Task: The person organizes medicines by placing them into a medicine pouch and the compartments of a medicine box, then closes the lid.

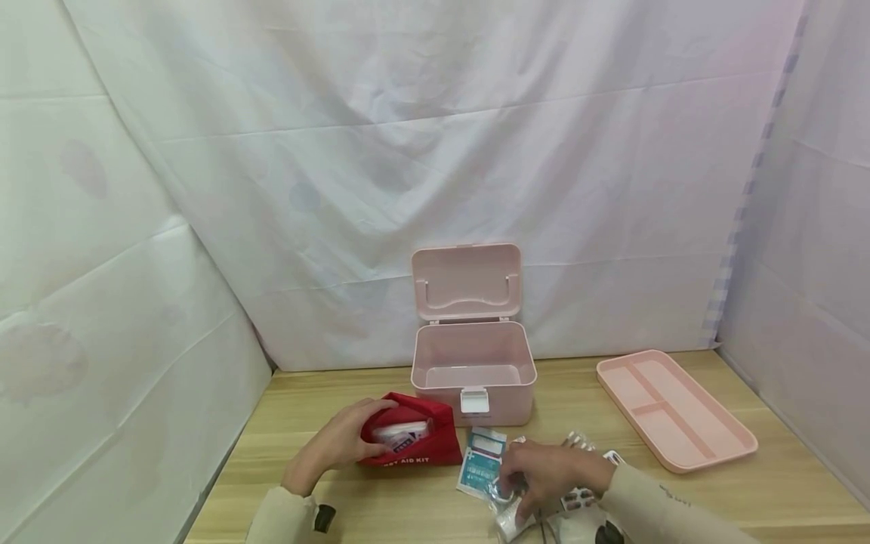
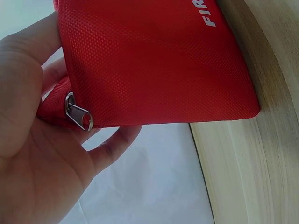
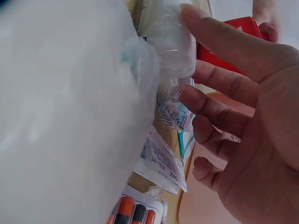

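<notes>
My left hand [image 1: 347, 434] grips the left end of a red first aid kit pouch [image 1: 445, 438], whose mouth gapes around white packets [image 1: 401, 432]. A zipper pull [image 2: 80, 114] hangs beside the palm in the left wrist view. My right hand [image 1: 553, 472] is over a group of supplies, with thumb and index finger at the end of a plastic-wrapped white bandage roll [image 3: 170, 42]. Close by lie a teal-and-white packet [image 1: 481, 462], a printed white sachet [image 3: 161, 161] and a blister pack of capsules [image 3: 135, 210]. A blurred white plastic bag [image 3: 70, 116] covers much of the right wrist view.
Behind the pouch stands a pink box [image 1: 473, 378] with its lid [image 1: 467, 281] raised. A pink divided tray [image 1: 680, 412] lies at the right on the wooden table [image 1: 571, 400]. White cloth [image 1: 353, 189] hangs behind and at both sides.
</notes>
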Action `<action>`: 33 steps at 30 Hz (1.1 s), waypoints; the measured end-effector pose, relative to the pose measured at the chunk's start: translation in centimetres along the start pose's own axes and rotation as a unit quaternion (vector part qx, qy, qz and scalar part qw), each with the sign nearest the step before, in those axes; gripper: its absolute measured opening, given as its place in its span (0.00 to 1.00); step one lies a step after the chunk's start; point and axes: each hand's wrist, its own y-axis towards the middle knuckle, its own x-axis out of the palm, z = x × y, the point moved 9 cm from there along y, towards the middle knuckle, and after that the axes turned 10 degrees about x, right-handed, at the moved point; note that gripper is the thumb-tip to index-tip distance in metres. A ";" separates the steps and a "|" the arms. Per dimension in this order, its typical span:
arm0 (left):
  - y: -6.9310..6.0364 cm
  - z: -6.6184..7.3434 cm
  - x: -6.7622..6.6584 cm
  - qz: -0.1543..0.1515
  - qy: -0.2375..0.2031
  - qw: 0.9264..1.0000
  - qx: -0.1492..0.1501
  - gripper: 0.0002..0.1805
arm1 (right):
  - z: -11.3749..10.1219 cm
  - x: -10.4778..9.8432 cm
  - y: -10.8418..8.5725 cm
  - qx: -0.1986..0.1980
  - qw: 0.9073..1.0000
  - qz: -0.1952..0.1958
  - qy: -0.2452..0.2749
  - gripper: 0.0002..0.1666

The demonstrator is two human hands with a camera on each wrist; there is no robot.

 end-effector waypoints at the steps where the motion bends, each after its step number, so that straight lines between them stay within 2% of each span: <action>1: 0.0 0.0 0.0 0.000 -0.001 1.000 0.000 0.35 | 0.0 0.0 0.0 0.001 1.000 0.000 -0.002 0.16; 9: 0.0 0.0 0.0 0.002 -0.003 1.000 0.002 0.35 | -0.1 0.1 -0.2 -0.004 1.000 0.013 -0.007 0.15; 14: 0.1 0.1 0.0 0.003 0.002 1.000 0.007 0.35 | -0.3 -0.1 -0.3 -0.028 0.999 0.021 -0.010 0.15; 19: 0.1 0.3 -0.1 0.008 0.011 1.000 0.016 0.35 | -0.9 -0.6 -0.3 -0.065 0.997 0.032 0.003 0.14; 24: 0.1 0.2 -0.1 0.009 0.001 1.000 0.009 0.35 | -0.8 -0.7 -0.2 -0.060 0.998 0.033 0.015 0.14; 30: 0.1 0.1 0.0 0.007 -0.006 1.000 0.008 0.35 | -1.4 -1.3 -0.4 -0.080 0.996 0.030 0.017 0.13; 33: 0.1 0.1 -0.1 0.009 -0.005 1.000 0.009 0.35 | -1.8 -2.0 -0.5 -0.082 0.995 0.023 0.042 0.13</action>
